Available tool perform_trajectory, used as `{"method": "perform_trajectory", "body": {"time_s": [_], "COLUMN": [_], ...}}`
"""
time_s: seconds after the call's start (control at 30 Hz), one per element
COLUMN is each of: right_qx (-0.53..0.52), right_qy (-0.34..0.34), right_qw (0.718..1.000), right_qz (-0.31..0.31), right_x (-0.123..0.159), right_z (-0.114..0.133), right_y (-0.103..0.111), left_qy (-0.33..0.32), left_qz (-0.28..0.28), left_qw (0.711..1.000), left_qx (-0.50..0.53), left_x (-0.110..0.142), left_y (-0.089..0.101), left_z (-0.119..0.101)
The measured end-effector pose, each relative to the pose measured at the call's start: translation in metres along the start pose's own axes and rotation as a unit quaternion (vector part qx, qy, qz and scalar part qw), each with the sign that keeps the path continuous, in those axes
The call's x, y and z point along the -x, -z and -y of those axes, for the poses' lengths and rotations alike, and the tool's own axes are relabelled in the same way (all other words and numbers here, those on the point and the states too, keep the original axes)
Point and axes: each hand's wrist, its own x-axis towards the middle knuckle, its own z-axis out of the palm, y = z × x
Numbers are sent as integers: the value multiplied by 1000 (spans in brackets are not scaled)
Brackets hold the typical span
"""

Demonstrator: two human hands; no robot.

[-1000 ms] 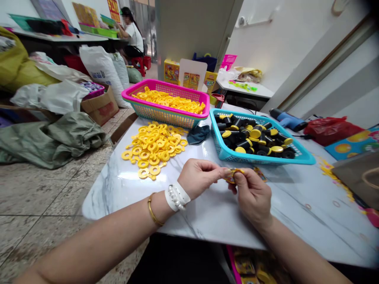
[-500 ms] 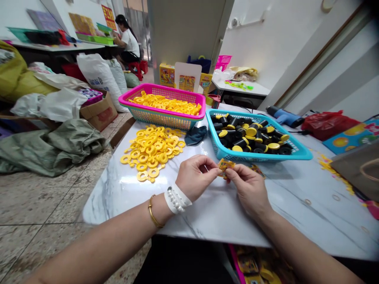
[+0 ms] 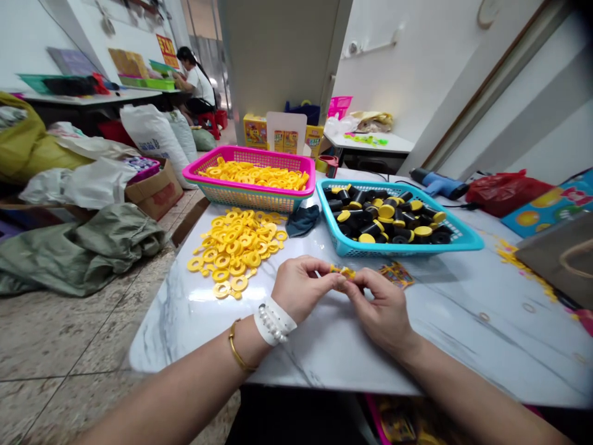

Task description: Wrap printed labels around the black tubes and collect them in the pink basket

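Observation:
Fingertips together above the table, my left hand [image 3: 297, 289] and my right hand [image 3: 383, 310] both pinch a small yellow printed piece [image 3: 343, 271]. It is thin and colourful, but mostly covered by my fingers, so its exact kind is unclear. Similar printed pieces [image 3: 396, 274] lie on the marble-patterned table [image 3: 324, 364], just beyond my right hand. To the left of my left hand spreads a pile of yellow plastic rings with tabs [image 3: 238, 247]. Behind my right hand stands a blue basket [image 3: 403, 248] full of black cylinders with yellow caps [image 3: 384, 213].
A pink basket [image 3: 194, 168] of yellow rings stands at the back, beside a dark cloth [image 3: 302, 220]. At the right are a blue heat gun [image 3: 440, 184], a red bag [image 3: 504, 193] and a paper bag [image 3: 556, 253]. Across the room a person [image 3: 198, 83] sits working.
The printed piece has been tilted, showing its edge more than its face, and both hands have shifted slightly left. More of the pieces lying on the table now shows. The view has moved a little.

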Motion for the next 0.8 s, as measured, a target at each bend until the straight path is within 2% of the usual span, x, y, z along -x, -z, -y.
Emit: {"method": "perform_trajectory", "body": {"time_s": [0.1, 0.2, 0.27, 0.3, 0.33, 0.4, 0.5, 0.6, 0.7, 0.73, 0.8], "right_qx": [7, 37, 118, 179, 244, 345, 375, 347, 342, 338, 282], "right_qy": [26, 78, 79, 58, 36, -16, -50, -44, -70, -78, -75], "right_qw": [1000, 996, 988, 980, 968, 937, 904, 898, 903, 912, 948], "right_qz": [12, -13, -59, -66, -46, 49, 200, 267, 252, 219, 129], "right_x": [-6, -26, -50, -64, -78, -106, -137, -153, -153, -148, -131], "right_z": [5, 10, 9, 5, 1, -13, -34, -41, -31, -25, -12], "right_y": [3, 23, 42, 51, 58, 65, 60, 54, 61, 66, 77], "left_qy": [-14, -45, -73, -88, -99, -97, -32, 65, 146, 163, 185], "left_qz": [-6, 5, -8, -21, -30, -22, 28, 67, 71, 67, 58], "left_qw": [1000, 999, 997, 996, 993, 992, 999, 993, 975, 968, 952], "left_qx": [17, 25, -4, -27, -49, -75, -33, 77, 155, 180, 239], "left_x": [0, 0, 0, 0, 1, 1, -3, -13, -23, -25, -27], "left_y": [1, 3, 3, 3, 3, 3, 4, 8, 13, 14, 16], "left_z": [0, 1, 1, 1, 1, 0, 1, 5, 10, 11, 12]}}
